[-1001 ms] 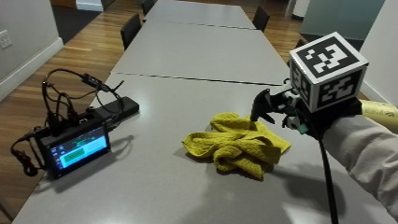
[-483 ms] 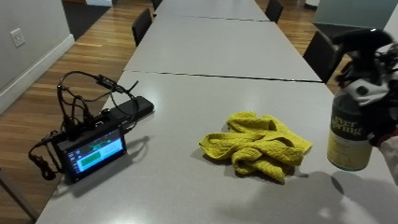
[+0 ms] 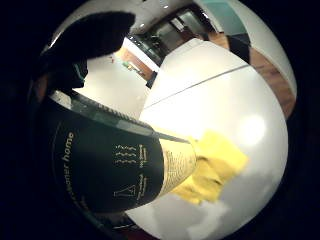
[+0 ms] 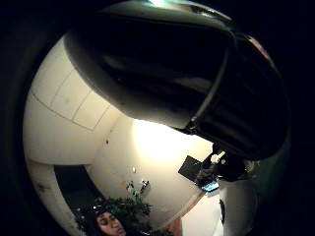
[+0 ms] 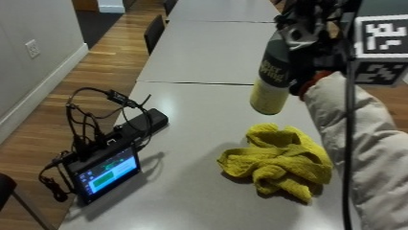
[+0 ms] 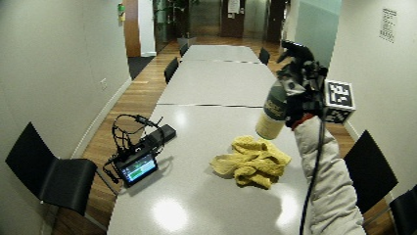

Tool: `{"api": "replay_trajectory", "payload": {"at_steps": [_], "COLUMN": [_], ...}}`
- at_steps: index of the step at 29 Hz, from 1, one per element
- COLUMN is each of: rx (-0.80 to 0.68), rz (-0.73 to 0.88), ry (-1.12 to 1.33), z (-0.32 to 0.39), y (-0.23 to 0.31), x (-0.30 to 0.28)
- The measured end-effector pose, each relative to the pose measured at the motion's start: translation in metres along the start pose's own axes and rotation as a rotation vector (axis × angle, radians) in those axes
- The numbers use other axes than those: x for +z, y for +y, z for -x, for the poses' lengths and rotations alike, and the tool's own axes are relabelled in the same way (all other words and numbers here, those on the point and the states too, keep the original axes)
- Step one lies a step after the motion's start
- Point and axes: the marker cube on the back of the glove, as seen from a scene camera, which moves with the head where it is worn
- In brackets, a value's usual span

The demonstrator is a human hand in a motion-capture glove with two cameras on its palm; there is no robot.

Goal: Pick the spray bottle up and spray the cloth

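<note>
My gloved right hand [image 5: 313, 61] grips the spray bottle [image 5: 270, 81] around its neck and holds it upright in the air, clear of the table. The bottle has a dark green upper body, a pale yellow base and a black trigger head [image 6: 294, 51]. It hangs over the far edge of the crumpled yellow cloth [image 5: 280, 160], which lies on the grey table [image 5: 191, 191]. In the little finger side palm view the bottle's label [image 3: 110, 165] fills the near field, with the cloth [image 3: 215, 170] below it. The bottle's dark body [image 4: 197, 78] fills the thumb side palm view.
A small screen device [image 5: 105, 170] with black cables [image 5: 96, 112] sits at the table's left edge. A seam [image 5: 191, 83] joins this table to another beyond it. Black chairs [image 6: 52, 178] stand along both sides.
Half a second ago the bottle stood on the table to the right of the cloth with my hand at its top. Now it is lifted well above the table. The outside camera has also shifted.
</note>
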Motion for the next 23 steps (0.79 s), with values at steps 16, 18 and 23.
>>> {"api": "replay_trajectory", "payload": {"at_steps": [16,18,23], "rx": [0.122,0.124,0.182], "rz": [0.167,0.197,0.388], "ry": [0.118,0.134,0.186], "z": [-0.109,-0.115,-0.129], "y": [0.034,0.036,0.048], "x": [0.121,0.123,0.126]}}
